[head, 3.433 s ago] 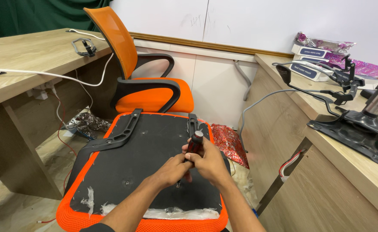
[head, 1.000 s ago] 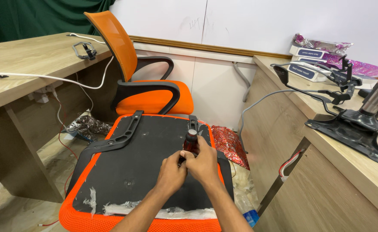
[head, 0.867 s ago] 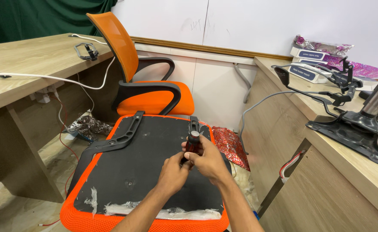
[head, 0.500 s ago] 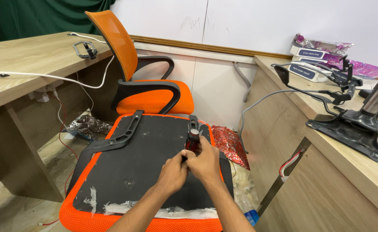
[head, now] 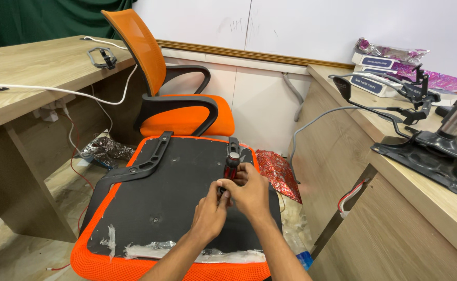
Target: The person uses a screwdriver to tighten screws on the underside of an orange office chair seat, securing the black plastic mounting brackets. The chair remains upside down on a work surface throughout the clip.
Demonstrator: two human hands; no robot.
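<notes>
Our right hand (head: 250, 190) grips the screwdriver (head: 230, 167), its shaft pointing toward 12 o'clock; our left hand (head: 211, 213) pinches its lower end at 7 o'clock.

An office in mid-assembly: wooden desks (head: 36, 73) along white walls, orange mesh swivel chair (head: 171, 99), loose cables (head: 57, 91), chair base plate (head: 431, 158) on desktop.
</notes>
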